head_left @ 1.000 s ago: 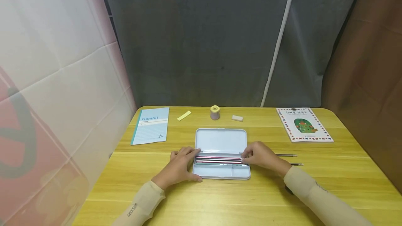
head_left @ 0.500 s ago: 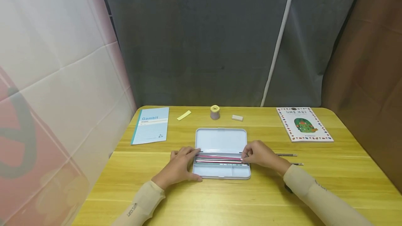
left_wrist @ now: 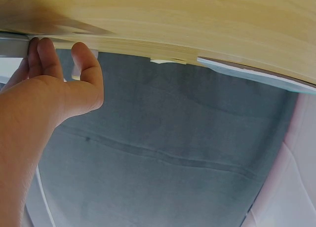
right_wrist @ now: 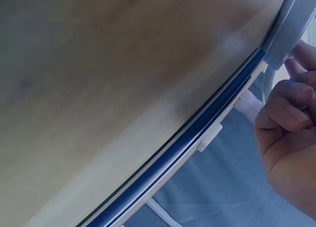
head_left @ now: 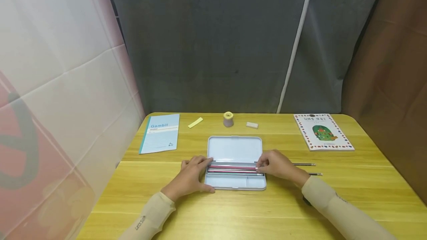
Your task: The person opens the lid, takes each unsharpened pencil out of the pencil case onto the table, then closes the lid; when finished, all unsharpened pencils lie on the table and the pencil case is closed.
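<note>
An open white pencil case (head_left: 235, 148) lies mid-table in the head view, its lid tipped back. Several pencils lie side by side in its long compartment, a red pencil (head_left: 233, 167) rearmost. My left hand (head_left: 188, 177) holds the case's left end, index finger at the rear and thumb at the front edge; bent fingers (left_wrist: 48, 59) touch its side in the left wrist view. My right hand (head_left: 276, 165) pinches the right end of the red pencil; the fingertips partly hide that end. Two dark pencils (head_left: 305, 165) (head_left: 316, 174) lie on the table, partly behind the right forearm.
Behind the case stand a yellow-topped grey cylinder (head_left: 228, 120), a white eraser (head_left: 252, 125) and a yellow strip (head_left: 195, 122). A blue notebook (head_left: 160, 134) lies at left, a picture-covered book (head_left: 323, 132) at right. A grey curtain (head_left: 213, 47) hangs behind the table.
The red pencil slanted out of line half a second ago; now it lies nearly parallel with the others and slightly nearer the front. Both hands stay almost in place.
</note>
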The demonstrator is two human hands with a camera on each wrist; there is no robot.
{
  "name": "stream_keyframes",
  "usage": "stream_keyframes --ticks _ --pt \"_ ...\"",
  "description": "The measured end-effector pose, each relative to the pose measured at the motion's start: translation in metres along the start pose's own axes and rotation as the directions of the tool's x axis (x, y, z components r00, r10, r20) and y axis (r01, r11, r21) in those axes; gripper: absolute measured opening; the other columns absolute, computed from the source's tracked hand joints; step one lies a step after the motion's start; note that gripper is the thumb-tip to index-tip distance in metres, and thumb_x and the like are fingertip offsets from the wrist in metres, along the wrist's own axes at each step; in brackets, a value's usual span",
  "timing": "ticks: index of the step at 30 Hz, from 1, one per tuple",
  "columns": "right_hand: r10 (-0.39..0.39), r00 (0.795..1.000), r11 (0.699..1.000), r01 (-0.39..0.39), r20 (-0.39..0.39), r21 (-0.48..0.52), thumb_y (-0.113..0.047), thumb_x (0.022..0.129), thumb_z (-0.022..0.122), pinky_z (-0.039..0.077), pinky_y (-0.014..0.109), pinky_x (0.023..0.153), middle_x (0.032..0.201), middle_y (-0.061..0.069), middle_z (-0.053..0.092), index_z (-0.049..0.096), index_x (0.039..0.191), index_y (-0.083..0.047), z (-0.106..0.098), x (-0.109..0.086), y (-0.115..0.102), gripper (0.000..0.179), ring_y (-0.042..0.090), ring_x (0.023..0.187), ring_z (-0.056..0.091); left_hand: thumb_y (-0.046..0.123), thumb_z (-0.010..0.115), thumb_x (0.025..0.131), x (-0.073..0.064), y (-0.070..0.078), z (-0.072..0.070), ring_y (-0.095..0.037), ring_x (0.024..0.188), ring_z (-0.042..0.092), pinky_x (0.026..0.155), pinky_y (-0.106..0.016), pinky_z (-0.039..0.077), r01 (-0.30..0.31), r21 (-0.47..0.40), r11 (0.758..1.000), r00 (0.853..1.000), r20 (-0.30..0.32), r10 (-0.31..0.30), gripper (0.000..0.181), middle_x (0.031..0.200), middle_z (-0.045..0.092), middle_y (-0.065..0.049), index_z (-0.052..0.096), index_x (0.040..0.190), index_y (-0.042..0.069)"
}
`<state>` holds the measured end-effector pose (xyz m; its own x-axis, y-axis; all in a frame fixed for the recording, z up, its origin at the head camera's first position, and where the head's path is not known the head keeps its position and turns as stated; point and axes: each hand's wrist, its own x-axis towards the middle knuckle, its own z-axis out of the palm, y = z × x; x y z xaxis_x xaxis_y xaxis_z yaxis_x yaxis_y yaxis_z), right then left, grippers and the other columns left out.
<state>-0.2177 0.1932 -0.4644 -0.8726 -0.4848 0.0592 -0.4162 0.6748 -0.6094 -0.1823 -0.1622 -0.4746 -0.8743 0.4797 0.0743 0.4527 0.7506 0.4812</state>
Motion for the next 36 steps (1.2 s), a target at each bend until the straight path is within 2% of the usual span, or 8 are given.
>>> stream_keyframes --ticks 6,13,27,36 --pt "0.014 1.000 0.998 -0.013 -0.022 0.056 -0.015 0.088 0.087 0.040 0.021 0.060 0.067 -0.007 0.061 0.084 0.084 -0.015 -0.005 -0.006 0.004 0.005 0.004 0.063 0.048 0.049 0.098 0.070 0.000 0.001 0.000 -0.030 0.139 0.052 0.106 -0.055 0.030 -0.003 0.002 1.000 1.000 -0.007 0.003 0.107 0.145 0.061 -0.009 0.053 0.157 0.008" --pt "0.046 0.997 0.991 -0.037 -0.064 0.129 -0.018 0.088 0.088 0.044 0.021 0.061 0.081 -0.005 0.075 0.084 0.085 -0.016 -0.018 -0.021 0.018 0.005 0.004 0.067 0.051 0.049 0.098 0.070 0.000 0.000 0.001 -0.030 0.139 0.052 0.103 -0.052 0.030 -0.007 0.009 1.000 1.000 -0.007 0.007 0.107 0.145 0.061 -0.009 0.053 0.157 0.007" --pt "0.109 0.985 0.990 -0.096 -0.131 0.103 -0.024 0.091 0.086 0.047 0.024 0.064 0.089 -0.004 0.080 0.085 0.090 -0.017 -0.055 -0.067 0.042 0.007 0.001 0.070 0.053 0.049 0.099 0.069 0.000 -0.001 0.002 -0.029 0.139 0.052 0.103 -0.052 0.030 -0.004 0.012 1.000 1.000 -0.012 0.004 0.107 0.145 0.062 -0.008 0.053 0.156 0.007" --pt "0.087 0.978 0.992 -0.068 -0.190 0.105 -0.018 0.089 0.087 0.045 0.024 0.060 0.086 -0.005 0.079 0.085 0.090 -0.011 -0.074 -0.095 0.058 0.007 -0.001 0.068 0.050 0.048 0.099 0.068 0.001 -0.001 0.001 -0.031 0.138 0.053 0.103 -0.054 0.030 -0.018 0.007 1.000 1.000 -0.017 0.018 0.107 0.143 0.063 -0.009 0.054 0.156 0.007"
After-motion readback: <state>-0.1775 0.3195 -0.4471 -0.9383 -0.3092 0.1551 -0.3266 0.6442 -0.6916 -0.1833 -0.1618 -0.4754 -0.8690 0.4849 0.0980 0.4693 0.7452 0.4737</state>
